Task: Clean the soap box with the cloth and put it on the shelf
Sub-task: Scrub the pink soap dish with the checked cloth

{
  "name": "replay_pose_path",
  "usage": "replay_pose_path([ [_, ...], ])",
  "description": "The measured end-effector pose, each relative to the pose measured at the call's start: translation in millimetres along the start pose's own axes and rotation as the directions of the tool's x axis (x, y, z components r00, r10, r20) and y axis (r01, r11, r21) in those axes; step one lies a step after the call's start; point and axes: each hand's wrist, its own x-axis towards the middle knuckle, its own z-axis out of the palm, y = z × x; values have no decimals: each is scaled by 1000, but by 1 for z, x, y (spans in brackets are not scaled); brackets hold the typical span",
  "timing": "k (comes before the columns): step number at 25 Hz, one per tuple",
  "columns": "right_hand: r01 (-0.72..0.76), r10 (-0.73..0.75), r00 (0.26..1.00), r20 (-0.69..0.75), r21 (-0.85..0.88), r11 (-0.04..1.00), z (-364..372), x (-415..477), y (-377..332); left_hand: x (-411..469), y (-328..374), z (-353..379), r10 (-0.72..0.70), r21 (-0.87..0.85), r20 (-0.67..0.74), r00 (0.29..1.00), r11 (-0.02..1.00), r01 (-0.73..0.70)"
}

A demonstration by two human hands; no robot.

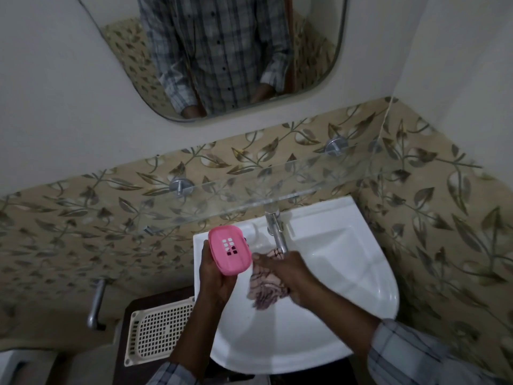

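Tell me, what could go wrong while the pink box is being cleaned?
The pink soap box sits in the left hand alone, above the sink; if it is wet, it might slip and drop in. The cloth in the right hand hangs close under the tap and could snag on it. The glass shelf is see-through, so the box may bump its edge going up.

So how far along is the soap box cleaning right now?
Picked up: the left hand holds the pink soap box over the sink. In hand: the right hand grips the cloth beside the box; contact is unclear. Left: finishing the wipe and setting it on the glass shelf, which holds nothing yet.
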Motion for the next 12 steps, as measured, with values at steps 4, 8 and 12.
replay_pose_path([
  [4, -68, 69, 998, 4, 281, 957, 16, -6, 20, -3, -24, -3, 251, 387, -109, 962, 902, -192],
  [8, 178, -194, 951, -241, -86, 980, 12, 1, 25, -11, -27, -12, 719, 863, 86, 689, 292, -412],
  [12, 439, -514, 852, -98, -402, 804, 19, -12, 33, -18, -22, 10, 404, 801, 8, 915, 546, -247],
])
